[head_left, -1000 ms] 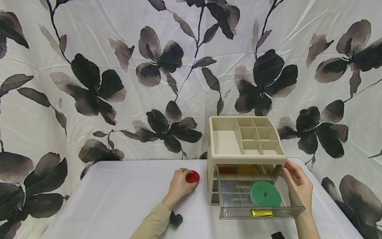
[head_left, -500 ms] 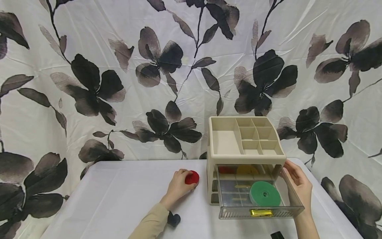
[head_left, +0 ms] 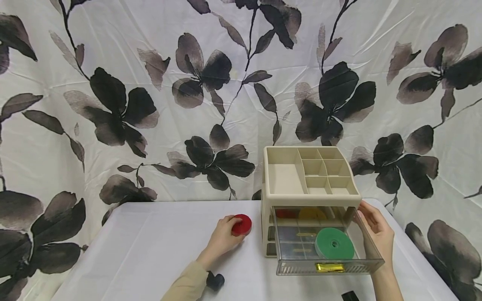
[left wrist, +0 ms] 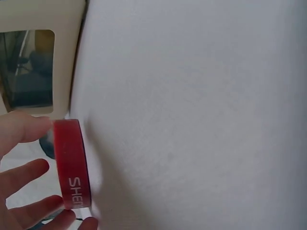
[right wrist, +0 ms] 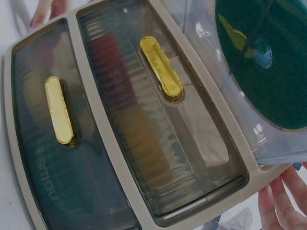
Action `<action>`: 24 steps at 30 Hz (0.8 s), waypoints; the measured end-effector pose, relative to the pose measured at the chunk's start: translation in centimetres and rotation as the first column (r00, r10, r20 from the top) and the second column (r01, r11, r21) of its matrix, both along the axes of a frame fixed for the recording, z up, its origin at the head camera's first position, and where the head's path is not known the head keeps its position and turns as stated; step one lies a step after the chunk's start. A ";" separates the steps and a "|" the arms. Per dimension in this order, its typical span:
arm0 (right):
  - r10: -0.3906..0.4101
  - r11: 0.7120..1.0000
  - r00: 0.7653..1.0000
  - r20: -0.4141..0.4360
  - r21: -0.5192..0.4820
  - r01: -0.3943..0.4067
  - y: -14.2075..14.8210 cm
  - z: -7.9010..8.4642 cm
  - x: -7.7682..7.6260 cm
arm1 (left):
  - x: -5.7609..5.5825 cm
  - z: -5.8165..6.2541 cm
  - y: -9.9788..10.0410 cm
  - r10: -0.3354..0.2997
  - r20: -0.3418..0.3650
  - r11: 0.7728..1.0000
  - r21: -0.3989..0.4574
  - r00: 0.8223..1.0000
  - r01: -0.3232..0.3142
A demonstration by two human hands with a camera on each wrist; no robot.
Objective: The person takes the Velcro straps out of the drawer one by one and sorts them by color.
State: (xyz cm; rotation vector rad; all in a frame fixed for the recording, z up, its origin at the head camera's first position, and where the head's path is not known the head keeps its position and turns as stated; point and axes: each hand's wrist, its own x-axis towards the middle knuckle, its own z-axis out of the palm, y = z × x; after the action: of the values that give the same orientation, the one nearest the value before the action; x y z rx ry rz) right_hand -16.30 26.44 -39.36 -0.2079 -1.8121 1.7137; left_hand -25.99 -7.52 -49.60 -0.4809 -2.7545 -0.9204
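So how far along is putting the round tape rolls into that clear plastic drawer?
Partly done. The clear top drawer is pulled open and a green round roll already lies in it; red and yellow shapes show further back. In hand: the left hand grips a red round roll on the white table, while the right hand holds the drawer's side. That roll is not yet in.

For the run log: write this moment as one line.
left hand: grips red tape roll on table | right hand: holds open top drawer | drawer: green roll
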 end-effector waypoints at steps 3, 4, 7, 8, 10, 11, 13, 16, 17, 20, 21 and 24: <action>0.002 1.000 1.000 -0.002 0.001 -0.002 0.0 0.0 0.0 | 0.4 0.2 0.0 0.006 -0.002 1.000 0.007 1.000 -0.006; 0.004 1.000 1.000 -0.002 -0.002 -0.004 0.0 0.0 0.0 | 0.6 0.3 -0.1 0.007 -0.001 1.000 0.009 1.000 -0.007; 0.009 1.000 1.000 -0.007 -0.008 -0.009 0.0 -0.1 0.0 | 1.1 0.7 -0.2 0.002 0.009 1.000 0.021 1.000 -0.002; 0.011 1.000 1.000 -0.009 -0.012 -0.011 0.0 0.0 0.0 | 1.2 0.8 -0.2 -0.002 0.010 1.000 0.023 1.000 0.002; 0.012 1.000 1.000 -0.012 -0.021 -0.012 0.0 0.0 -0.1 | 1.6 1.2 -0.3 -0.008 0.019 0.999 0.034 1.000 0.008; 0.011 1.000 1.000 -0.012 -0.021 -0.011 0.0 0.0 -0.1 | 1.7 1.4 -0.3 -0.011 0.025 0.999 0.040 1.000 0.010; 0.010 1.000 1.000 -0.011 -0.023 -0.011 0.0 0.0 0.0 | 2.1 1.8 -0.4 -0.013 0.037 0.999 0.049 0.999 0.011; 0.007 1.000 1.000 -0.008 -0.019 -0.007 0.0 0.0 -0.1 | 2.6 2.6 -0.5 -0.018 0.048 0.998 0.060 0.999 0.015; 0.006 1.000 1.000 -0.005 -0.015 -0.006 0.0 -0.1 -0.1 | 2.8 2.9 -0.5 -0.021 0.046 0.998 0.062 0.999 0.018; 0.004 1.000 1.000 0.000 -0.019 -0.004 0.0 -0.1 -0.1 | 3.4 3.9 -0.4 -0.034 0.019 0.997 0.064 0.999 0.032; 0.005 1.000 1.000 0.001 -0.023 -0.005 0.0 -0.1 -0.1 | 3.7 4.2 -0.3 -0.038 0.007 0.997 0.066 0.999 0.037; 0.006 0.999 1.000 0.000 -0.036 -0.006 0.1 -0.1 -0.1 | 4.5 5.3 -0.1 -0.054 -0.037 0.996 0.069 0.998 0.056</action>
State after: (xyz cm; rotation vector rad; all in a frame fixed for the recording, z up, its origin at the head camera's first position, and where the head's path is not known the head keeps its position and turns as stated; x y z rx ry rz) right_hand -16.44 26.51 -39.50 -0.2172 -1.7850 1.7515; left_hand -21.53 -7.63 -44.35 -0.5578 -2.6798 -1.0079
